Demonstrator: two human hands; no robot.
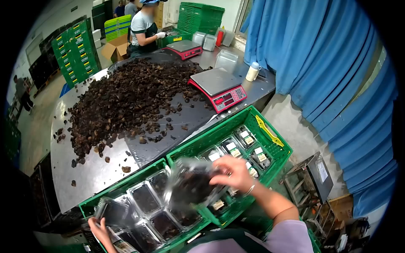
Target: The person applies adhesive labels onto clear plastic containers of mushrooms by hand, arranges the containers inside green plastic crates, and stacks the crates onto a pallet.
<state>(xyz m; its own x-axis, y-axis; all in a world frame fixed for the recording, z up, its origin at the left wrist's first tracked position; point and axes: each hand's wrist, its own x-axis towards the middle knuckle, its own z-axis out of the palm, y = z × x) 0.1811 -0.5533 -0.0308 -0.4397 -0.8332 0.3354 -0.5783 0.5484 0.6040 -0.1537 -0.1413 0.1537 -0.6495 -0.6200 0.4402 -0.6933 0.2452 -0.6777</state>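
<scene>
My right hand (235,173) grips a clear plastic clamshell box (190,185) of dark pieces, held above the join of two green crates and smeared by motion. Low on the left, my left hand (99,232) has its fingers on the edge of another clear plastic box (113,213), tilted at the end of the left green crate (101,202). Clear boxes (145,198) with dark contents fill that crate around it. Labelled boxes (244,137) stand in rows inside the right green crate (276,158), which has a yellow handle (270,130).
A large heap of dark brown, mushroom-like pieces (126,97) covers much of the metal table (84,189). A red scale (219,88), a second scale (183,48) and a cream bottle (253,71) stand there. A co-worker (143,31) works at the far side. Blue curtains (312,63) hang right.
</scene>
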